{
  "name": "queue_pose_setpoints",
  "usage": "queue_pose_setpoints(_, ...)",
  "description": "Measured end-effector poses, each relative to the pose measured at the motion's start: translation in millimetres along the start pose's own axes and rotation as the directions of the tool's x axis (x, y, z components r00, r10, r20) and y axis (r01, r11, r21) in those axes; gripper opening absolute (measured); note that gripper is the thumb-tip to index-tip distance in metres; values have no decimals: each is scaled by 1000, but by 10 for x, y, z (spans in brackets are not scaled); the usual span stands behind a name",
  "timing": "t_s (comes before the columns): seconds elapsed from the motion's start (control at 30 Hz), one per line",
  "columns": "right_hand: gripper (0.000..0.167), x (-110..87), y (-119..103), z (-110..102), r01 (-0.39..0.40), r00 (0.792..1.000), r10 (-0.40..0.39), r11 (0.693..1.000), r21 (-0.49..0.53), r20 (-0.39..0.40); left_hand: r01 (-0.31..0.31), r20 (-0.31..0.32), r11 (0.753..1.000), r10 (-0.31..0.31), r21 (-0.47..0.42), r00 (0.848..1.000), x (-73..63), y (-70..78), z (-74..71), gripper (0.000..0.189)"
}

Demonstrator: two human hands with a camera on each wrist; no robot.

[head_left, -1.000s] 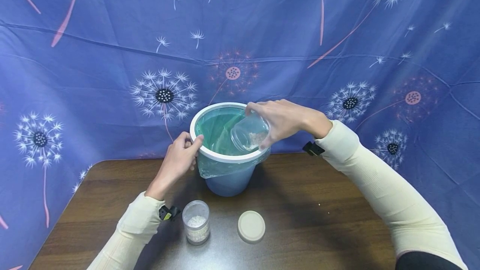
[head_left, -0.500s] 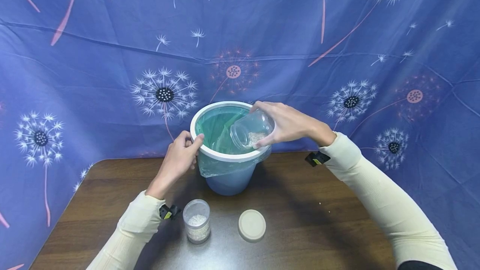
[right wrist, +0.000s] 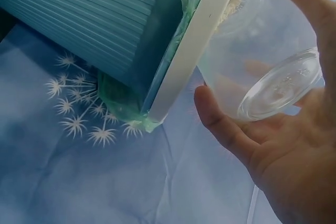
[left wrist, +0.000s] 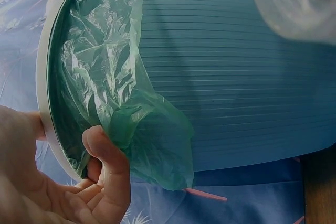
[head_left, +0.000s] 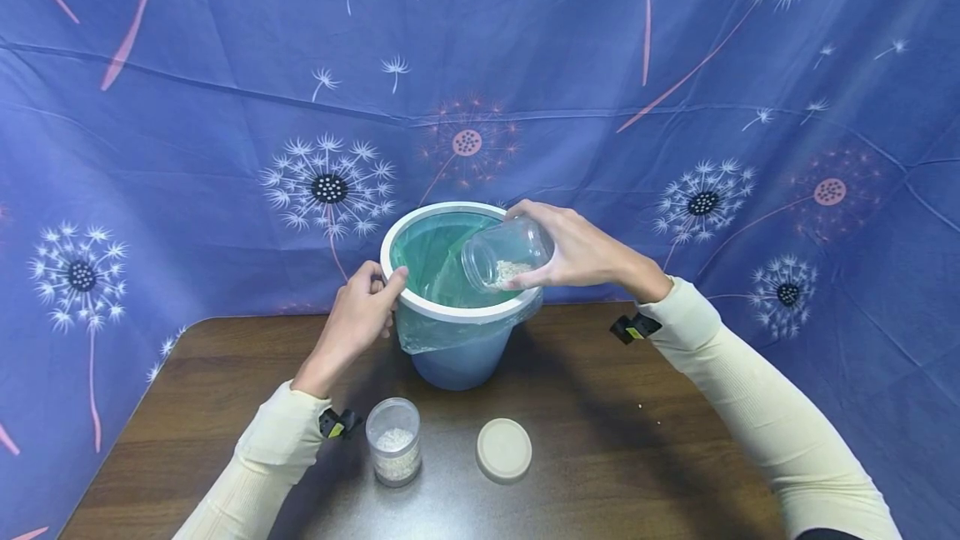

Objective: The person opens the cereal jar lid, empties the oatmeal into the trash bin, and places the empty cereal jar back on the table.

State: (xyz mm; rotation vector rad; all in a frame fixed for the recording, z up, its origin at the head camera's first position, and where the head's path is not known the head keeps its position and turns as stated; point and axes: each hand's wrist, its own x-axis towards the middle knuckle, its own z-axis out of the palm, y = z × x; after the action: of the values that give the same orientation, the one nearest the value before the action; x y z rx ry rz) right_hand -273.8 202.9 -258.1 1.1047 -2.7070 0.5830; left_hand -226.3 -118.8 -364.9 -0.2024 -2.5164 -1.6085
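My left hand [head_left: 360, 307] grips the white rim of a blue ribbed trash can [head_left: 459, 363], thumb on top, fingers below at its left side. A thin green bag [left wrist: 105, 56] lines the can and folds down over its outside. Above the right part of the opening, my right hand [head_left: 588, 250] holds a clear plastic jar [head_left: 525, 236] around its base end. The jar lies almost on its side, mouth pointing left into the can. Pale flaky grains [head_left: 512, 272] rest along its lower wall, near the mouth. The right wrist view shows the jar's round bottom facing the palm.
On the brown wooden table [head_left: 600, 482] in front of the can stands a second clear jar [head_left: 393, 448], partly filled with pale grains. A cream round lid [head_left: 503, 450] lies to its right. Blue dandelion-print cloth [head_left: 555, 40] hangs behind.
My right hand has shifted slightly right with the jar, whose mouth has tipped up from a steeper downward tilt to nearly level. My left hand stays on the rim.
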Motion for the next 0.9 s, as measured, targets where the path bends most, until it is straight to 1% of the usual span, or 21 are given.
queue_pose_setpoints(0.2,86,7,-33,-13,13,1000,-13,999,-30,2,4,1,1000,-4,-10,1000,0,-1,6,40)
queue_pose_setpoints(0.33,86,9,-69,-49,23,999,-24,999,-40,-35,1,0,1000,-1,-19,1000,-2,4,5,39)
queue_pose_setpoints(0.47,87,9,-107,-107,22,995,-24,999,-27,-95,-1,-3,1000,1,-15,1000,8,12,7,39)
queue_pose_setpoints(0.53,87,13,-123,-135,31,990,-34,999,-26,-137,-3,-5,1000,3,-13,1000,17,18,11,39)
queue_pose_setpoints(0.67,88,24,-141,-149,62,966,-65,998,-22,-249,-11,-6,1000,11,-21,1000,34,31,11,39)
queue_pose_setpoints(0.7,88,25,-147,-145,63,963,-69,998,-31,-261,-11,-5,1000,10,-25,1000,35,31,11,38)
queue_pose_setpoints(0.77,88,25,-150,-120,53,969,-68,996,-71,-239,-3,-7,1000,3,-25,1000,28,28,8,40)
queue_pose_setpoints(0.8,87,22,-151,-103,41,976,-61,994,-98,-209,1,-7,1000,-2,-23,1000,22,24,8,41)
queue_pose_setpoints(0.87,86,1,-146,-62,17,991,-36,989,-148,-125,10,-3,1000,-10,-19,1000,11,16,11,43)
queue_pose_setpoints(0.9,85,-14,-140,-41,9,996,-25,985,-175,-85,13,-1,1000,-13,-18,1000,8,11,16,44)
